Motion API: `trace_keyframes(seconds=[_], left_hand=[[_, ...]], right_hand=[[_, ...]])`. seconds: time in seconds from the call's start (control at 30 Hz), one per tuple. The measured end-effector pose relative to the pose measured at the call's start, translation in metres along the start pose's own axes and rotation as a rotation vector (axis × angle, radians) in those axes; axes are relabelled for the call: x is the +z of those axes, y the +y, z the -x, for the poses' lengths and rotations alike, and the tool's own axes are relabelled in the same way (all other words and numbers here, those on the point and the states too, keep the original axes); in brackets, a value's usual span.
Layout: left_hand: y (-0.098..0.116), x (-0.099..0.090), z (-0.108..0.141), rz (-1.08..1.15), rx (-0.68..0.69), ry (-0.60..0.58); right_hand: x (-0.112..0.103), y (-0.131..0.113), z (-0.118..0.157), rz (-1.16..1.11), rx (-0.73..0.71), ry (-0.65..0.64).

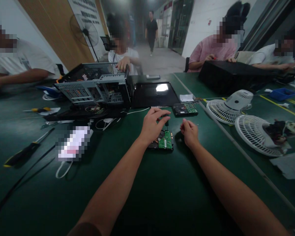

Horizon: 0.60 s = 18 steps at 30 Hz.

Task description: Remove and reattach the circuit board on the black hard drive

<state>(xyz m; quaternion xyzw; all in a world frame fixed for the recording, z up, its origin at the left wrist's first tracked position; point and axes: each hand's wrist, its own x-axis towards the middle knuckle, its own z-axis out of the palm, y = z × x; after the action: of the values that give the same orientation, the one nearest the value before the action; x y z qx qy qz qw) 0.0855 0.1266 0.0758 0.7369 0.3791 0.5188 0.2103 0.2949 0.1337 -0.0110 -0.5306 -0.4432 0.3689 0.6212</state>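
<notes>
A hard drive with a green circuit board (165, 140) lies on the green table (162, 183) in front of me. My left hand (154, 124) is above its far left part, with thumb and fingers closed on a small dark screwdriver (167, 122). The screwdriver stands upright, its thin shaft reaching down to the board. To the right of the drive, my right hand (188, 131) is closed with its fingers curled in; anything inside it is hidden. A second hard drive (185, 109) lies farther back.
An opened computer case (95, 91) stands at the back left, beside a black panel (154, 95). A phone (75, 142) and a long screwdriver (27, 152) lie left. White fan parts (255, 134) are on the right. People sit around the table.
</notes>
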Motion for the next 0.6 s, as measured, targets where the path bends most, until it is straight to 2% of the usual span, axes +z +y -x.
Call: trace_keyframes(seconds=[0.1, 0.27, 0.37, 0.5, 0.6], left_hand=[[-0.002, 0.000, 0.000, -0.016, 0.025, 0.019], [-0.008, -0.002, 0.000, -0.075, 0.076, 0.019], [-0.012, -0.003, -0.001, -0.093, 0.074, 0.009], [-0.013, -0.004, -0.001, -0.047, 0.063, 0.009], [-0.011, -0.002, 0.000, 0.005, 0.034, 0.006]], right_hand=[[-0.005, -0.006, 0.013, 0.096, -0.003, -0.106], [-0.023, -0.026, 0.049, 0.411, -0.107, -0.455], [-0.035, -0.039, 0.066, 0.580, -0.233, -0.555], [-0.039, -0.047, 0.075, 0.715, -0.361, -0.742], [-0.034, -0.044, 0.075, 0.823, -0.458, -0.772]])
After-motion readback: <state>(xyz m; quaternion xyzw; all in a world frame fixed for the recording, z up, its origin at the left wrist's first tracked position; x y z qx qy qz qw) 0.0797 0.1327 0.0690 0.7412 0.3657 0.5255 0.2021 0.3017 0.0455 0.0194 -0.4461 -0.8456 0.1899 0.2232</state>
